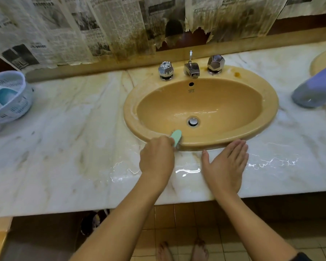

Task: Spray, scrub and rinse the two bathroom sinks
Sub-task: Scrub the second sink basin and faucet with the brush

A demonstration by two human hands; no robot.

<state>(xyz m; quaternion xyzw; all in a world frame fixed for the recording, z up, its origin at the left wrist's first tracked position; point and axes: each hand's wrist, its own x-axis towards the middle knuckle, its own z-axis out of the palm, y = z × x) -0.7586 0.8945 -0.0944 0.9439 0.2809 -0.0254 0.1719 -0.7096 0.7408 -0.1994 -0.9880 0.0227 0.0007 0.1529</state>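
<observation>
An oval tan sink (267, 102) is set in a wet marble counter (64, 147), with a chrome faucet (191, 68) and two faceted chrome knobs behind it. My left hand (156, 159) grips a pale green scrub brush (176, 137) whose head lies on the sink's near left rim. My right hand (226, 164) rests flat on the counter with straight fingers, the fingertips touching the sink's front rim. A second tan sink (320, 61) shows partly at the far right edge. A purple spray bottle (314, 87) stands on the counter between the two sinks.
A white plastic basket (13, 102) holding small items sits at the counter's left. Stained newspaper (102, 25) covers the wall behind. Water pools on the counter's front (186, 170). Below are tiled floor and bare feet (183, 251).
</observation>
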